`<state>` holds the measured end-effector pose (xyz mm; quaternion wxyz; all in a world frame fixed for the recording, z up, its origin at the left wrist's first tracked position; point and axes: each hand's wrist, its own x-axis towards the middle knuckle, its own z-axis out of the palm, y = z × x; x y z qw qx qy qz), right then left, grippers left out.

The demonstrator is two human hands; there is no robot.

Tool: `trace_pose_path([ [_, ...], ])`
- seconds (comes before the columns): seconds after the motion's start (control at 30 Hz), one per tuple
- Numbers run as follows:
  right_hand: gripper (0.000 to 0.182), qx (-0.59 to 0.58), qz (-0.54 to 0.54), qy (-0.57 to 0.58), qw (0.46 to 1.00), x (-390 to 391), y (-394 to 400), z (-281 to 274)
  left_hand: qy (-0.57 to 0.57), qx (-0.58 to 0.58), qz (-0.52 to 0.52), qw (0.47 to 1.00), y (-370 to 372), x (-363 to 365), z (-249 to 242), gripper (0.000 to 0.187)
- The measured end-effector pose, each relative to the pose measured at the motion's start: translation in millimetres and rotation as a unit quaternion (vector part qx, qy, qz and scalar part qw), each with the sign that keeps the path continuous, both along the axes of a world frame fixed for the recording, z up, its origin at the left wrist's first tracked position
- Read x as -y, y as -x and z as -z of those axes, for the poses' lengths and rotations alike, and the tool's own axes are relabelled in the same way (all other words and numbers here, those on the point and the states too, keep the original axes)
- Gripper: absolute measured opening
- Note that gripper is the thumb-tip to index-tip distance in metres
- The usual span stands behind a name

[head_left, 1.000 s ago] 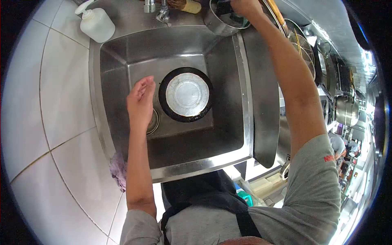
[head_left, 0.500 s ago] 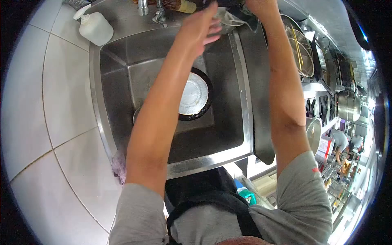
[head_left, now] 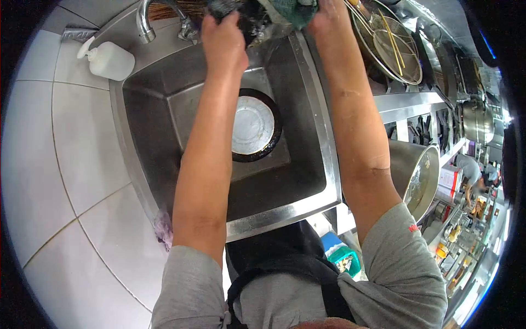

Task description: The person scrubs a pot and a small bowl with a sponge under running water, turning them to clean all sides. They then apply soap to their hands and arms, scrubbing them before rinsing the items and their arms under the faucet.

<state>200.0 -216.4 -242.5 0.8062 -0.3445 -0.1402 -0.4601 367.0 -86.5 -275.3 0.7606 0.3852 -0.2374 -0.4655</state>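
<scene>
Over the sink, head view: both arms reach up to the far rim of the sink (head_left: pixel 323 181).
Left hand (head_left: pixel 223 41): fingers curled and pressed around a dark object (head_left: pixel 249 22) at the top edge; what the object is, I cannot tell.
Right hand (head_left: pixel 329 16): closed on a green cloth (head_left: pixel 296 11), just beside the dark object.
Sink bottom: a round pan (head_left: pixel 253 126) lies upside down, pale base up, well apart from both hands.
Left counter: a soap bottle (head_left: pixel 109 59) lies near the tap (head_left: pixel 145 22).
Right side: a wire strainer (head_left: pixel 392 46) with chopsticks (head_left: pixel 393 41), and a large metal bowl (head_left: pixel 419 175) lower down.
</scene>
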Motion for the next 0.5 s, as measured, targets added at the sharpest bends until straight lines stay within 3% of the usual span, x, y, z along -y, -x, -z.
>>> trace_pose_path([
  [0.07,0.019,-0.085,0.11,-0.261,0.955,-51,-17,-19,-0.012,0.032,0.021,0.999,8,-10,-16,0.028],
  [0.13,0.023,-0.136,0.145,-0.277,0.94,-52,-28,-14,-0.019,-0.048,0.059,0.997,12,-11,-18,0.028],
  [0.2,0.023,-0.251,0.233,-0.315,0.885,-57,-37,-11,-0.059,-0.065,0.049,0.995,8,-14,-13,0.025],
  [0.23,0.026,-0.297,0.306,-0.189,0.884,-63,-45,-3,-0.052,-0.132,0.072,0.987,8,-21,-15,0.026],
  [0.27,0.026,-0.298,0.307,-0.19,0.884,-68,-45,2,-0.046,-0.199,0.095,0.974,9,-27,-17,0.027],
  [0.3,0.027,-0.527,0.474,0.059,0.704,-75,-44,5,-0.047,-0.2,0.096,0.974,10,-31,-17,0.027],
  [0.33,0.029,-0.663,0.556,0.299,0.402,-86,-46,2,-0.061,-0.141,0.08,0.985,9,-36,-17,0.028],
  [0.37,0.035,-0.609,0.601,0.352,0.378,-98,-45,-3,-0.076,-0.081,0.063,0.992,7,-42,-16,0.031],
  [0.4,0.035,-0.609,0.6,0.353,0.38,-114,-46,-18,-0.077,-0.082,0.061,0.992,5,-50,-23,0.031],
  [0.47,0.039,-0.643,0.376,0.185,0.641,-140,-50,-36,-0.025,-0.152,0.113,0.982,2,-67,-41,0.037],
  [0.5,0.039,-0.646,0.372,0.182,0.641,-143,-51,-14,0.008,-0.067,0.176,0.982,-8,-69,-30,0.064],
])
